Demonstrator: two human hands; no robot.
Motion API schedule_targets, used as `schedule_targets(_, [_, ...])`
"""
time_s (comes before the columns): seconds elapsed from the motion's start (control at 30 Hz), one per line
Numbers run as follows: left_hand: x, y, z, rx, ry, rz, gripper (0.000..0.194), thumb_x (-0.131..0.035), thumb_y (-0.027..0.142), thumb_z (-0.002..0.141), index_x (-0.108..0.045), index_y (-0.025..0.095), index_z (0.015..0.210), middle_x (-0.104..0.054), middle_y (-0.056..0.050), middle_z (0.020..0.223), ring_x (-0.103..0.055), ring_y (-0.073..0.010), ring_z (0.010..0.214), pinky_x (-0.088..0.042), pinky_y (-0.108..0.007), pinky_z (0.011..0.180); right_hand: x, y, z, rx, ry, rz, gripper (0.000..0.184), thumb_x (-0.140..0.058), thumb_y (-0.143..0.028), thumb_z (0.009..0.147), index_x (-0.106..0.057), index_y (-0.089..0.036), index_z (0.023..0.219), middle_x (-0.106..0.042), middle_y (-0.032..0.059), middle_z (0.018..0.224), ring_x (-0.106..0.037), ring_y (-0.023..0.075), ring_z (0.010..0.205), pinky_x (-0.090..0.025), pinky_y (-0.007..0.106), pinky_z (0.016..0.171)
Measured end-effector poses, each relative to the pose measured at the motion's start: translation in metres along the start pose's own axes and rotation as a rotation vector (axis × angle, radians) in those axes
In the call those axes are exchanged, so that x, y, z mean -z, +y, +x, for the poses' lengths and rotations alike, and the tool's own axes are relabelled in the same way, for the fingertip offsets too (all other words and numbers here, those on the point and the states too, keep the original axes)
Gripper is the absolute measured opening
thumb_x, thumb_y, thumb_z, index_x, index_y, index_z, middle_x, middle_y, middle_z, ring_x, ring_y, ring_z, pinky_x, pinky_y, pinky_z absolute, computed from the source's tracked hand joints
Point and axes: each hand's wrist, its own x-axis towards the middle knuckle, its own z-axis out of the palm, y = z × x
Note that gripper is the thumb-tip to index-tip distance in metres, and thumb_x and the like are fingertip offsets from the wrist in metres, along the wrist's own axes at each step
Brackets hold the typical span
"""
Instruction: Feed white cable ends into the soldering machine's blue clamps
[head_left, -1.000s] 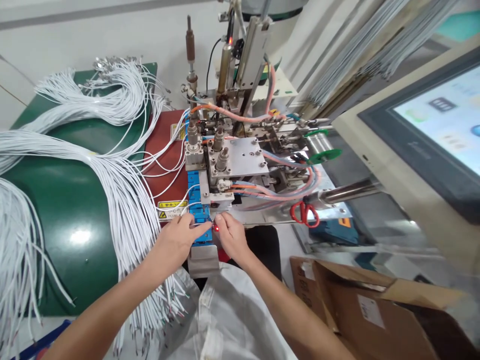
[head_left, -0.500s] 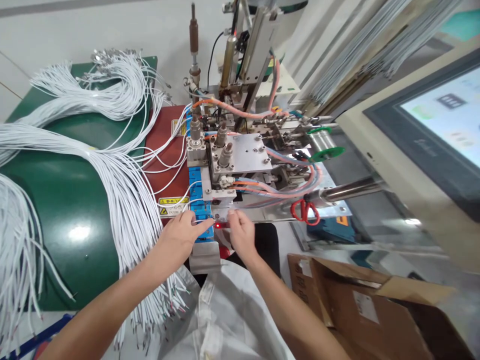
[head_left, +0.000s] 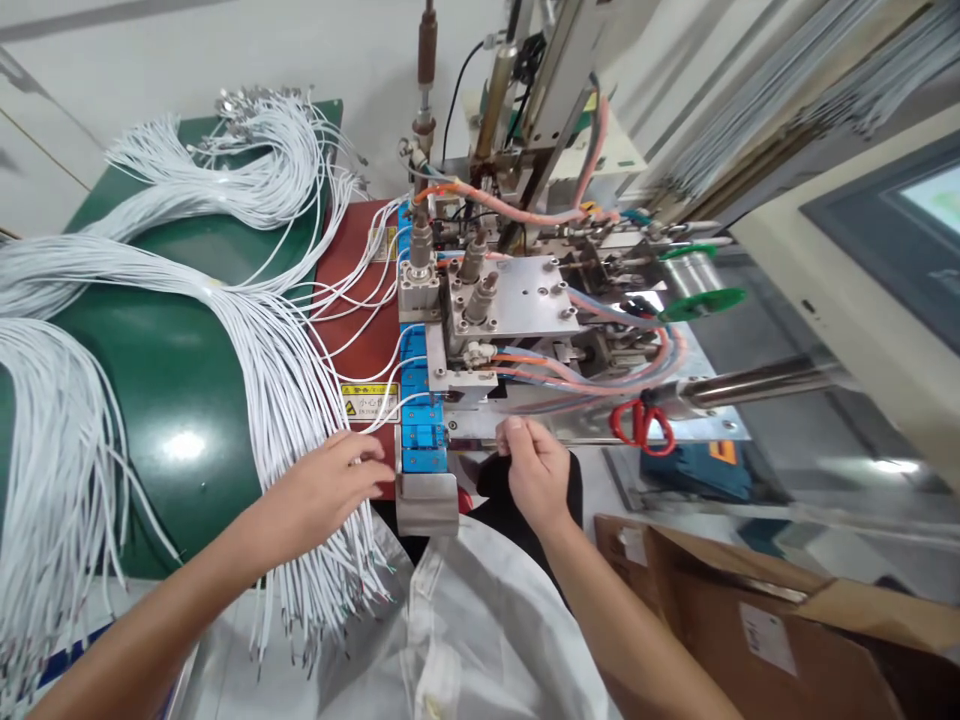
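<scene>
My left hand (head_left: 326, 490) is just left of the blue clamp blocks (head_left: 424, 435), over the free ends of a bundle of white cables (head_left: 262, 390). Its fingers are bent and apart, with nothing visible between them. Several white cables run from the bundle into the blue blocks along the machine's (head_left: 517, 295) left side; the nearest seated white cable (head_left: 416, 396) enters below the metal plate. My right hand (head_left: 536, 465) is curled closed by the machine's front edge, thumb against the fingers. Whatever it may hold is hidden.
A bent metal guard (head_left: 426, 503) sits at the front of the blue blocks. Red-handled scissors (head_left: 643, 428) hang beside a metal post. To the right are a wire spool (head_left: 701, 283), a screen (head_left: 900, 210) and a cardboard box (head_left: 750, 610). A green tabletop (head_left: 180, 440) carries more cables.
My left hand has left the blue blocks, moving left and opening away from the cable there. My right hand has drawn slightly away to the right, still closed. The view has shifted.
</scene>
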Motion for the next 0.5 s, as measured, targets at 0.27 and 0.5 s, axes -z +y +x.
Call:
schedule_targets(0.27, [0.008,0.008,-0.01,-0.052,-0.2,0.228,0.022,-0.049,0.005,0.08,-0.064,0.022,0.082,-0.054,-0.006,0.099,-0.046,-0.0216,0.099,-0.038,-0.035,0.082,0.001,-0.001,0.002,-0.036,-0.044,0.015,0.038,-0.047,-0.045,0.083,-0.045,-0.018,0.056,-0.04,-0.0032,0.052,-0.037,0.0105,0.05,-0.031,0.024,0.048])
schedule_targets(0.5, [0.017,0.007,0.017,-0.159,-0.156,-0.012,0.016,-0.05,0.021,0.085,-0.059,0.02,0.073,-0.06,0.0,0.076,-0.053,-0.0142,0.078,-0.038,-0.03,0.079,0.008,-0.005,-0.008,-0.005,-0.108,-0.045,0.037,-0.045,-0.04,0.086,-0.048,-0.018,0.056,-0.041,-0.0026,0.051,-0.039,0.0107,0.051,-0.033,0.023,0.048])
